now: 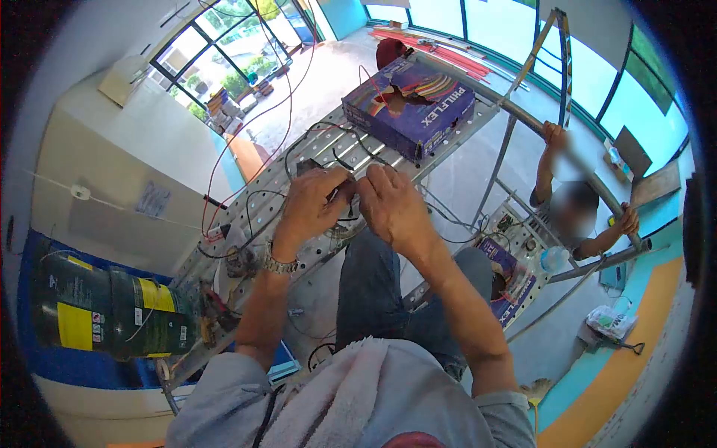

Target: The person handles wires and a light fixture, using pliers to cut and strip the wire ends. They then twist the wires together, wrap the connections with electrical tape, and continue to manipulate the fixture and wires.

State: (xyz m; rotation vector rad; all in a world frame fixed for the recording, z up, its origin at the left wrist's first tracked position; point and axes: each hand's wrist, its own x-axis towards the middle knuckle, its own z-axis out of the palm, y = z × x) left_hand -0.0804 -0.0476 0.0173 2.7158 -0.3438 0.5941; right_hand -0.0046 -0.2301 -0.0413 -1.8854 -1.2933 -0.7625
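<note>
My left hand (pixel 317 203) and my right hand (pixel 396 205) meet in front of me, fingers closed in a pinch. Between the fingertips they grip a thin black wire (pixel 341 158), whose short end sticks up above them; the gripped part is hidden. Beneath the hands lies a perforated metal scaffold plank (pixel 258 190), with more black and red wires looping over it. A dark object (pixel 308 166) rests on the plank just beyond my left hand. Farther along sits a purple Philflex box (pixel 411 104) with a torn opening in its top.
Green-black buckets (pixel 112 310) with yellow labels stand at the left. Below right, a person (pixel 571 209) holds a scaffold pipe (pixel 586 172). A second purple box (pixel 515 287) and a water bottle (pixel 553 259) are on a lower plank. A ladder (pixel 564 67) stands behind.
</note>
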